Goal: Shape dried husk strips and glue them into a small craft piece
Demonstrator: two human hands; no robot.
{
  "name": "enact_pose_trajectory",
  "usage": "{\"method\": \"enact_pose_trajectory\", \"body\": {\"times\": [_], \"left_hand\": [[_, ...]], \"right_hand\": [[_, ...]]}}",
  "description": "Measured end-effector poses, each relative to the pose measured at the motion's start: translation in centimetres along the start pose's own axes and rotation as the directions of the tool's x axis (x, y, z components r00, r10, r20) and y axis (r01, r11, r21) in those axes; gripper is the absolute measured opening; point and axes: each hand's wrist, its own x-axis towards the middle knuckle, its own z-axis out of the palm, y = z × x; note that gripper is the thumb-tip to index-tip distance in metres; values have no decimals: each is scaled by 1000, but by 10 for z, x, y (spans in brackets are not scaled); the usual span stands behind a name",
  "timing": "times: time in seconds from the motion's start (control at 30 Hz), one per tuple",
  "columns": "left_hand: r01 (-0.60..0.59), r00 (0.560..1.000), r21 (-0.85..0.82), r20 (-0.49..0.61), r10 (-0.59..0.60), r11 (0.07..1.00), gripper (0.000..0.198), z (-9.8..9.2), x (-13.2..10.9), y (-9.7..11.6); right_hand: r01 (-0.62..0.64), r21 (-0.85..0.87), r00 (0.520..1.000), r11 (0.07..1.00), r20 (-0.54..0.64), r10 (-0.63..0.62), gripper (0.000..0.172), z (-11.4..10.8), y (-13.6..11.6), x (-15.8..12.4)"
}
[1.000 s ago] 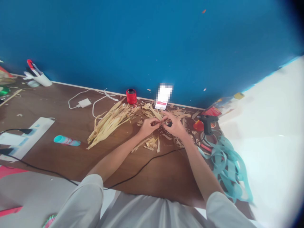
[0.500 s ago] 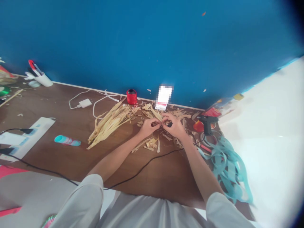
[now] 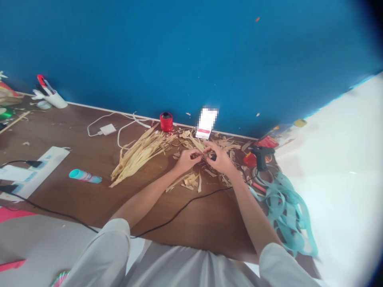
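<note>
My left hand (image 3: 188,159) and my right hand (image 3: 220,159) meet fingertip to fingertip over the middle of the table. Each pinches something too small to make out between thumb and fingers. Around and beneath them lie dry, straw-coloured husk scraps (image 3: 191,181), with more strips (image 3: 191,139) behind. A larger bundle of dry husk strips (image 3: 140,155) rests to the left of my left hand. Just past my fingers a lit phone (image 3: 206,122) leans against the blue wall, its screen blurred out.
On the right stand a black glue gun (image 3: 262,156) and a heap of teal ribbon (image 3: 289,211). A black cord (image 3: 179,215) crosses the front. Leftward lie a blue tube (image 3: 85,176), a power strip (image 3: 44,171), a white charger (image 3: 107,129) and a pen cup (image 3: 56,99). A red roll (image 3: 166,122) sits behind.
My right hand's fingers have shifted very slightly at the pinch. The left hand and the things on the table look the same.
</note>
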Motion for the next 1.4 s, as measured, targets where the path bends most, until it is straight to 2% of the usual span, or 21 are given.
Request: {"method": "enact_pose_trajectory", "body": {"times": [0.53,0.77,1.0,1.4], "left_hand": [[-33,999,19,27,32,999,21,0,0,-2],[-16,1000,-1,-13,16,1000,22,1,0,-1],[13,1000,-8,26,-13,1000,27,0,0,2],[-18,997,4,71,18,1000,18,-1,0,-1]], "right_hand": [[-35,49,999,998,-4,35,57,1,1,-2],[-28,40,999,999,-24,29,59,-1,6,-3],[-53,89,998,995,-42,57,59,2,10,-2],[-57,74,998,996,4,57,57,1,-2,-1]]}}
